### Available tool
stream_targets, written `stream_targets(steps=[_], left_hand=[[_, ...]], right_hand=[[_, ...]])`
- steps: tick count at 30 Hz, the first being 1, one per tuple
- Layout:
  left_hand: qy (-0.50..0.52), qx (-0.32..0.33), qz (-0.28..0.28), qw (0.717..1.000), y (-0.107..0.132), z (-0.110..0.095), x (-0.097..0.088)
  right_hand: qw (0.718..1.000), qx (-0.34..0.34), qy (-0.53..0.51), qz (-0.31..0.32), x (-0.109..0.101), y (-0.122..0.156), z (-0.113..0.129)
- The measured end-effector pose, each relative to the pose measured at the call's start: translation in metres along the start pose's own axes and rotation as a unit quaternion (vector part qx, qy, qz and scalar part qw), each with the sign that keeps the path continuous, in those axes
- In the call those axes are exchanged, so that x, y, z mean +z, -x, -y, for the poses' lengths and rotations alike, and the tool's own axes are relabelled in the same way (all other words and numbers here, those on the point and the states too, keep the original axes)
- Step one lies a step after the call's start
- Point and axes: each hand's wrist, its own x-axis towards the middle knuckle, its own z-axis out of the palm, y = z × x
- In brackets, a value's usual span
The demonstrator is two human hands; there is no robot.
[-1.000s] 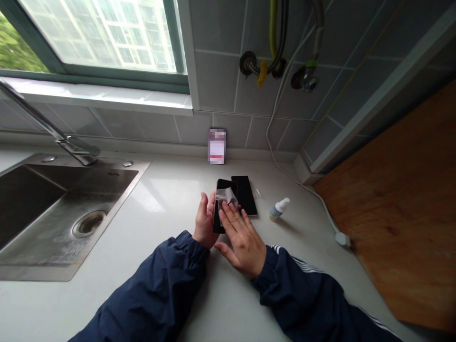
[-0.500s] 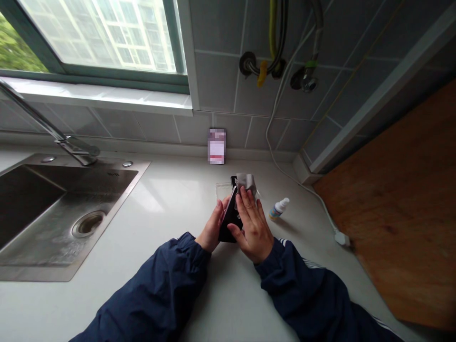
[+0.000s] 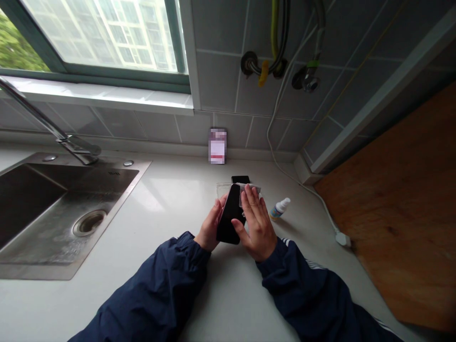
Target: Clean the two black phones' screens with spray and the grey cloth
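Both my hands hold a black phone (image 3: 230,216) tilted up off the white counter (image 3: 167,209). My left hand (image 3: 213,227) grips its left edge with curled fingers. My right hand (image 3: 255,224) has its thumb on the phone's right edge and its fingers stretched over a grey cloth (image 3: 250,188). Under the cloth lies a second black phone (image 3: 240,179), only its far end showing. A clear phone case (image 3: 223,190) lies flat just left of it.
A small white spray bottle (image 3: 280,208) lies right of my hands. A steel sink (image 3: 53,213) with a tap (image 3: 53,133) fills the left. A white cable (image 3: 306,187) runs to a plug (image 3: 342,239) beside a wooden board (image 3: 402,199). A small card (image 3: 217,146) leans on the tiled wall.
A second ago the phone lay flat under the cloth and my right hand. My left hand has lifted and tilted it, and my right hand with the cloth has shifted right onto the second phone.
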Motion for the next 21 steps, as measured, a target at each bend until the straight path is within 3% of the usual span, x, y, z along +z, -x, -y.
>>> stream_targets(steps=[11, 21], left_hand=[[0.102, -0.088, 0.035, 0.990, -0.002, -0.008, -0.005], [0.147, -0.090, -0.020, 0.985, -0.002, -0.018, 0.001]], right_hand=[[1.000, -0.008, -0.027, -0.004, 0.003, 0.000, -0.005], [0.994, -0.052, -0.095, -0.025, -0.006, -0.003, -0.003]])
